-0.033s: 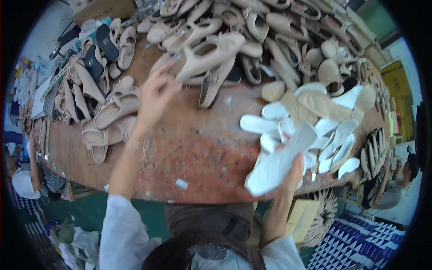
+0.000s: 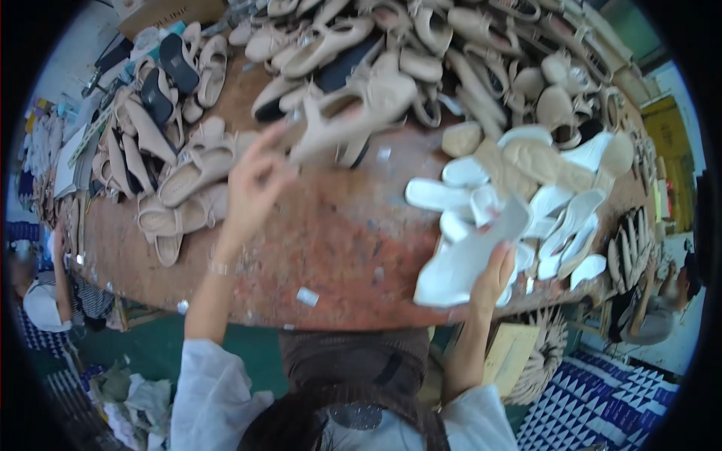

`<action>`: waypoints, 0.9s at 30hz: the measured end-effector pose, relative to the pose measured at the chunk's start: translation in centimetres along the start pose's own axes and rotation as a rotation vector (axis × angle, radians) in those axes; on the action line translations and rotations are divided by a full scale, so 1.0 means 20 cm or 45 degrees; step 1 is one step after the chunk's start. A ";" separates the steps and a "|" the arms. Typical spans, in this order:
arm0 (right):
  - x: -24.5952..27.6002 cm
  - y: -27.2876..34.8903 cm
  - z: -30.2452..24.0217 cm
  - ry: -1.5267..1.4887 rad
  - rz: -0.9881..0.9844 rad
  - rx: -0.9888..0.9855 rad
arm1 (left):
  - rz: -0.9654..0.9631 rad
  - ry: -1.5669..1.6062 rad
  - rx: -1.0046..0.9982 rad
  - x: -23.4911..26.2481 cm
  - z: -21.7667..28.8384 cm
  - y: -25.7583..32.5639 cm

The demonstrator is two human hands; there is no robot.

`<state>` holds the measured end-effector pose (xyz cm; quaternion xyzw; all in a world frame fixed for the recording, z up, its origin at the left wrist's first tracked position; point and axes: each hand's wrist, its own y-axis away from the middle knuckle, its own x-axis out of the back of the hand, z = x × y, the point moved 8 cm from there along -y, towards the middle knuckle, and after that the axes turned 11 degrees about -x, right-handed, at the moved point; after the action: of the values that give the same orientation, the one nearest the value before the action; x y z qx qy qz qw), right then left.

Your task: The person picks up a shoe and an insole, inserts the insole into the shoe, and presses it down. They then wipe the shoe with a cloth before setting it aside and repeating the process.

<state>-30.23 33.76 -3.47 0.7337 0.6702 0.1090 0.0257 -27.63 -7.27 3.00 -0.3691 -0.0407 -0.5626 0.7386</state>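
My left hand is closed on the heel end of a beige strap shoe, slightly blurred and held just in front of the big pile. Its toe points to the far right. Below that shoe shows part of another one with a dark sole. In my right hand is a white insole, tilted, its upper end toward the far right; the thumb lies on it. Just beyond it are loose white insoles and beige insoles.
Beige shoes heap across the back of the worn brown table. More shoes lie on the left, some with dark soles. A cardboard box stands at the back left. Other people sit at the far left and right.
The beige shoe in my left hand has come nearer, away from the pile, uncovering a dark sole behind it. My right hand still holds the white insole, shifted slightly.
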 end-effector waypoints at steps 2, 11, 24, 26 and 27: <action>-0.08 0.06 -0.31 0.528 0.359 0.644 | -0.146 0.031 0.153 0.02 0.16 0.44; -0.55 0.18 -0.47 -1.388 -0.962 -0.028 | -0.156 -0.011 0.176 -0.34 0.55 0.82; -0.71 0.67 -0.18 1.056 -0.545 1.148 | 0.378 -0.630 0.925 0.06 0.24 1.25; -0.84 0.67 -0.07 0.988 -0.680 1.117 | 0.399 -0.600 0.757 0.03 0.16 1.29; -0.88 0.66 -0.04 0.934 -0.729 1.058 | 0.429 -0.470 0.788 -0.01 0.15 1.28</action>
<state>-18.92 14.99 -2.49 0.3884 0.7919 0.0727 -0.4657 -4.52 -2.95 -7.77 -0.2253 -0.2795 -0.3190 0.8771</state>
